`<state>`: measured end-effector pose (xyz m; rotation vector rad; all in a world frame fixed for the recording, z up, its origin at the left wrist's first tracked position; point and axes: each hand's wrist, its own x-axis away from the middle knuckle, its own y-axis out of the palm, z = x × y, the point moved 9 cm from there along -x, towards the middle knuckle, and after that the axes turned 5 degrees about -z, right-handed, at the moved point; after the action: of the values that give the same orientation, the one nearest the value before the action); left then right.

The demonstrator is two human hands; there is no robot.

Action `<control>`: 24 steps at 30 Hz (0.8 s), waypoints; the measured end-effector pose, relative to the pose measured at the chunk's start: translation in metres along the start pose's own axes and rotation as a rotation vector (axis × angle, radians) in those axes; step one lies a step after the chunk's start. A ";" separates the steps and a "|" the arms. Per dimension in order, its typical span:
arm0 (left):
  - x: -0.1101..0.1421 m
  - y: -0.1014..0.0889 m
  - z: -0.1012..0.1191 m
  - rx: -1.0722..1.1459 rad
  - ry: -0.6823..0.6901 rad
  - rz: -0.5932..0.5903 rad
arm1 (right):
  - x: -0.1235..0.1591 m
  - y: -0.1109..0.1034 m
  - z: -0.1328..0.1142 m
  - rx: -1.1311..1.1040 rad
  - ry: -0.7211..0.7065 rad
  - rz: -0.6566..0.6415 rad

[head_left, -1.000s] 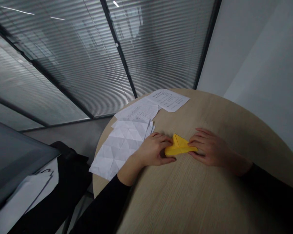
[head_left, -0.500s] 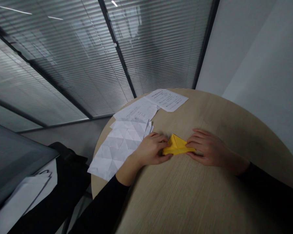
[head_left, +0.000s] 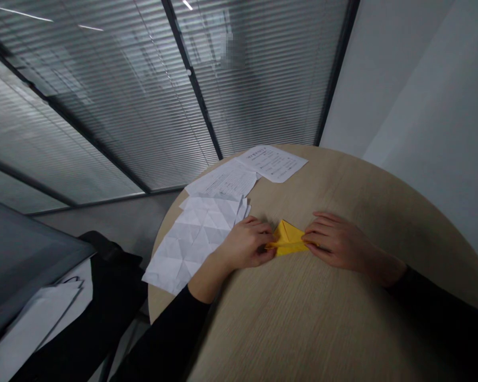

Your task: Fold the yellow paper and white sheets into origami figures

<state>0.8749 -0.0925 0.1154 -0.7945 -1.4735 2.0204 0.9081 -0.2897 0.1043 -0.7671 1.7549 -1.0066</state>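
A yellow folded paper (head_left: 289,239) lies near the middle of the table, with a peaked top and a creased strip along its lower edge. My left hand (head_left: 249,243) pinches its left end, thumb below and fingers above. At the right end, my right hand (head_left: 332,240) grips the paper between thumb and fingertips. The fingers cover both ends of the paper, so the corners are hidden.
The round wooden table (head_left: 302,318) has a creased white sheet (head_left: 191,241) left of my hands. Printed sheets (head_left: 273,162) overlap behind it. White papers (head_left: 43,313) rest on a dark seat at lower left. A glass partition with blinds (head_left: 271,79) stands behind.
The lower strip of the yellow paper now stands more folded up between my hands. My right thumb has shifted slightly upward on its end, and the left thumb has drawn in.
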 end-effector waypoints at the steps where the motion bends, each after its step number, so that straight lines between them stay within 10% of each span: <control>1: 0.000 0.000 -0.001 -0.004 -0.002 0.002 | 0.000 0.000 0.000 0.004 -0.003 -0.004; 24: 0.001 0.004 -0.016 -0.035 -0.101 -0.020 | 0.006 0.012 0.035 -0.150 0.169 0.002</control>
<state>0.8856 -0.0828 0.1073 -0.6988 -1.5706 2.0517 0.9378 -0.2991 0.0840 -0.7925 1.9934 -0.9703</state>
